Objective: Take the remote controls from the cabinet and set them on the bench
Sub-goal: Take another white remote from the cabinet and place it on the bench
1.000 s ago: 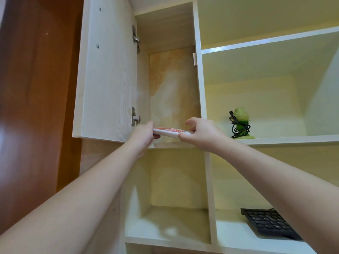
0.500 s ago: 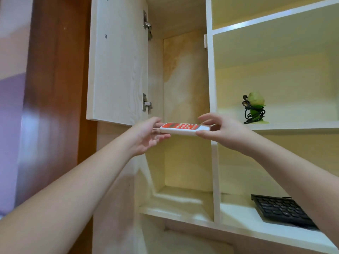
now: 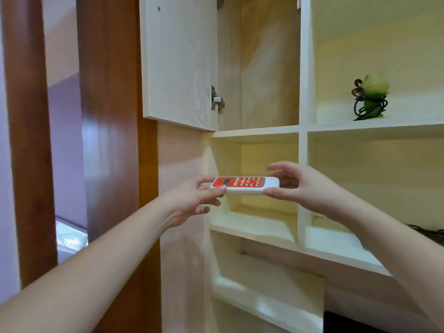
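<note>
Remote control (image 3: 245, 185), white with an orange button face turned up, hangs level in the air in front of the cabinet's (image 3: 303, 68) open lower compartment, held at both ends. Left hand (image 3: 192, 200) pinches its left end, fingers (image 3: 217, 190) curled onto the edge. Right hand (image 3: 301, 187) grips the right end, thumb under, fingers arched over. Above, the cabinet door (image 3: 179, 61) stands open. Farther right, a green ornament (image 3: 371, 97) wrapped in dark wire sits on a shelf (image 3: 374, 127).

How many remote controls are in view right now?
1. The remote control is held level between the left hand and right hand, in front of the cabinet. Others may lie out of view.
</note>
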Tool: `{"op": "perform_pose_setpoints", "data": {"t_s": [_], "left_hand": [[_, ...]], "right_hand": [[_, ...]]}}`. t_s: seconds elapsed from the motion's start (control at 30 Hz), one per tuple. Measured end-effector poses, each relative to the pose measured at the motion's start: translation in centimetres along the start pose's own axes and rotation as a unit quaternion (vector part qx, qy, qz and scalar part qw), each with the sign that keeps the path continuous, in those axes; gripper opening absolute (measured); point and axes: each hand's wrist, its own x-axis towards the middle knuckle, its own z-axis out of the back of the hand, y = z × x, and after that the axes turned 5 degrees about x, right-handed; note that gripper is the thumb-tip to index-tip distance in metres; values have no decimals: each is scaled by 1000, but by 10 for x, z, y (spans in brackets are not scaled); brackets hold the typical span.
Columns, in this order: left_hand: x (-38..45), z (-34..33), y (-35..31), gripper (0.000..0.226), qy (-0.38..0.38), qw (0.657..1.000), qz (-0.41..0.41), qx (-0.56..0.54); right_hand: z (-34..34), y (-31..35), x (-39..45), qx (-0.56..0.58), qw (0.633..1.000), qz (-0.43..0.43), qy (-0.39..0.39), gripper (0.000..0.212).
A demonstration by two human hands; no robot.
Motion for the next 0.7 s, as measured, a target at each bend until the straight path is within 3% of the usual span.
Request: {"op": "perform_pose_setpoints", "data": {"t_s": [0.17,0.33,0.53,0.7], "left_hand": [[-45,4,18,79,-42,999,1,-6],[-98,7,40,60,-97,995,-12,-10],[-172,19,65,55,-121,992,9,39],[-225,18,90,53,-137,987,50,63]], "right_hand": [[-22,5,-25,63,998,-15,8,58],[-59,7,-62,111,993,-40,21,54],[-107,17,-102,201,973,-78,79,52],[-141,27,-142,206,967,-104,110,49]]}}
